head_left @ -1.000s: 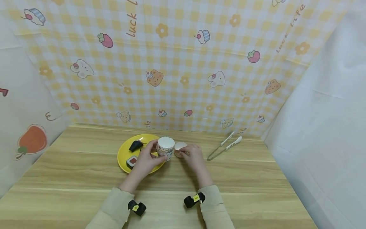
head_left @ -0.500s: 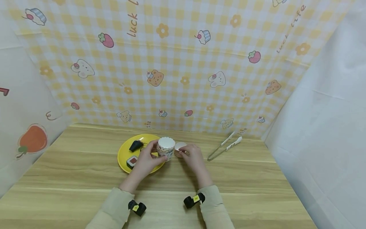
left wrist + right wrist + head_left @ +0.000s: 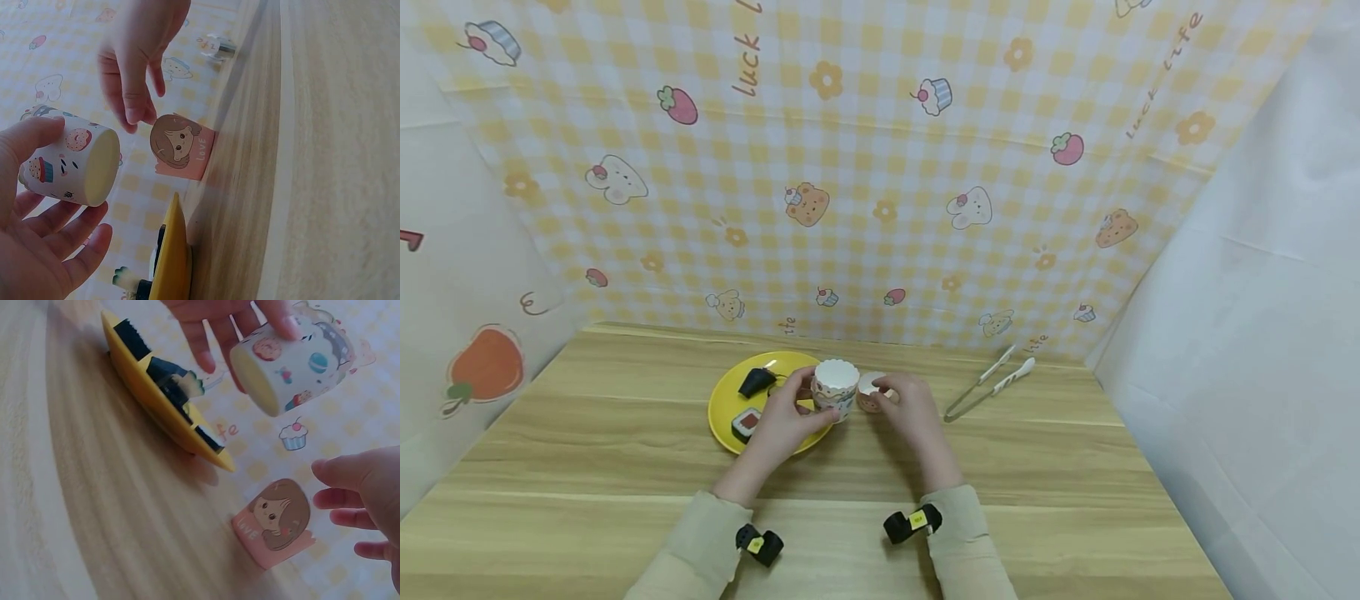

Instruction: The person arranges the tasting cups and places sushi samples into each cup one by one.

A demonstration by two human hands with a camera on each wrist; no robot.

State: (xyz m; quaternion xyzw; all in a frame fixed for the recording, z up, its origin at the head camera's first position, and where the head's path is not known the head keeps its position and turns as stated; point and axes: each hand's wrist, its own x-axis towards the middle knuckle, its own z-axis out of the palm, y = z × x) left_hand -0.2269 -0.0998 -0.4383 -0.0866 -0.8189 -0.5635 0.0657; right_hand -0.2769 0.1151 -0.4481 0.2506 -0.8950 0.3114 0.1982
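My left hand [image 3: 786,417] grips a small stack of white paper cupcake cups [image 3: 836,382], thumb on one side and fingers on the other. In the left wrist view the lowest cup [image 3: 72,159] shows printed doughnuts and cupcakes, its base clear of the table. On the table beside it stands a pink paper cupcake cup [image 3: 275,525] with a girl's face and "LOVE" on it. Just over this pink cup's rim is my right hand [image 3: 916,412], thumb and fingers parted with nothing between them. In the right wrist view, the fingertips [image 3: 325,469] are apart from the pink cup.
Behind my left hand, a yellow plate [image 3: 724,408] carries a sushi roll piece [image 3: 745,424] and a dark, cone-shaped piece [image 3: 756,382]. Tongs [image 3: 977,396] with white tips lie spread to the right. A checked cloth [image 3: 880,167] hangs behind the table.
My right hand's thumb and fingers have parted at the pink cup's rim, and that hand has shifted slightly up and right. The left hand and its cups have stayed still.
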